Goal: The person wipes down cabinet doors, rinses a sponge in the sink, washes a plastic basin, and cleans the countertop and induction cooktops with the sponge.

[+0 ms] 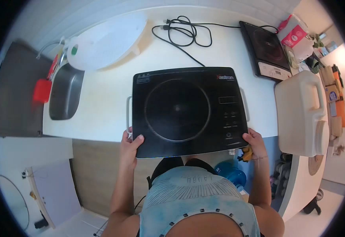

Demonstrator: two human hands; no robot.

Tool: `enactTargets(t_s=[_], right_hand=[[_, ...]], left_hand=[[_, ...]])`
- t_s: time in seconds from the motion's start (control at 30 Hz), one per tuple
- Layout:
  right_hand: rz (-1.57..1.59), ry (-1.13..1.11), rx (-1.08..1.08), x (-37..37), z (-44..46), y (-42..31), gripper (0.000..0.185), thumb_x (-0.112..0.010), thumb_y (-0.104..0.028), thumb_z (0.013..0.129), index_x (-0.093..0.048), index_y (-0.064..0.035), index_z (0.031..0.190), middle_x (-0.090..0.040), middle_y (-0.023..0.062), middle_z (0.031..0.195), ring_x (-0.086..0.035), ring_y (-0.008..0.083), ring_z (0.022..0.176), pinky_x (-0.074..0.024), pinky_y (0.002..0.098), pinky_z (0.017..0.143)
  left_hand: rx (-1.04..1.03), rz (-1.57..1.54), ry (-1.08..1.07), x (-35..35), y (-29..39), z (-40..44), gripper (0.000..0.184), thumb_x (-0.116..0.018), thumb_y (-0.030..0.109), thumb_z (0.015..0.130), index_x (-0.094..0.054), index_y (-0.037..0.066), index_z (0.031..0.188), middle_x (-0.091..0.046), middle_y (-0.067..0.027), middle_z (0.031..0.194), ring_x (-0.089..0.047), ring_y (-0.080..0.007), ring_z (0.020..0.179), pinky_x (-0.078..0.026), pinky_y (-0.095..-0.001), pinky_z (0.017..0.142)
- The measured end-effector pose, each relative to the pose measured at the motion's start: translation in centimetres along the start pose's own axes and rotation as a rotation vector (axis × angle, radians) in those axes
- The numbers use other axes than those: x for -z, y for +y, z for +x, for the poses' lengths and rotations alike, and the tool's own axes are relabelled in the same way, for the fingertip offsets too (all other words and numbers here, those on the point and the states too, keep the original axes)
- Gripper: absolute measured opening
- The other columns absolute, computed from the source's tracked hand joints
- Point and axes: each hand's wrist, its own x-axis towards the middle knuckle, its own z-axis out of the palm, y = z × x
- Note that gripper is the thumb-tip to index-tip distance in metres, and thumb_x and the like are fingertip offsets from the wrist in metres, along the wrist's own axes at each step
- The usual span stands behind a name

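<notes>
gripping the black cooktop (188, 112) at its near corners, both hands are at it together: the left hand (130, 147) lays its thumb over the top at one corner, fingers curled at the side by the metal handle (128, 114), while the right hand (256, 146) does likewise across from it, thumb on top, other fingers mostly hidden. each is closed to about the slab's thickness. forearms reach forward, and the cooktop lies ahead of and between the hands, overlapping the front edge of the counter (101, 124); resting or raised, i can't tell. now the lettering! well ahead of the right hand, "astron" shows in pale print beside a red mark; panel captions nearer that thumb are too small to read. straight ahead of the left, small triangles sit above fine print. behind the hands, the blue shirt (196, 193) carries what looks like "laugh".
</notes>
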Motion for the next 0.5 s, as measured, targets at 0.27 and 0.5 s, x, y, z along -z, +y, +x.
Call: enactTargets(t_s=[0.27,0.5], right_hand=[[-0.159,-0.249,-0.052,-7.3,2.6,1.5,0.053,-0.070,-0.022,0.077,-0.050,0.0078,0.116,-0.061,0.0106,0.100,-0.057,0.0144,0.086,-0.0470,0.0263,0.076],[-0.395,-0.272,0.026,-14.1,5.3,3.4,0.054,-0.069,-0.028,0.078,-0.051,0.0071,0.116,-0.061,0.0105,0.097,-0.056,0.0140,0.085,-0.0452,0.0256,0.077]], left_hand=[[-0.165,0.038,0.155,9.6,-0.6,-0.8,0.044,-0.064,0.011,0.080,-0.045,0.002,0.118,-0.057,-0.0094,0.103,-0.056,-0.0166,0.092,-0.047,-0.0286,0.083],[-0.177,0.070,0.102,16.4,2.0,4.3,0.043,-0.064,0.025,0.082,-0.048,0.002,0.115,-0.058,-0.0057,0.104,-0.057,-0.0162,0.093,-0.046,-0.0284,0.082]])
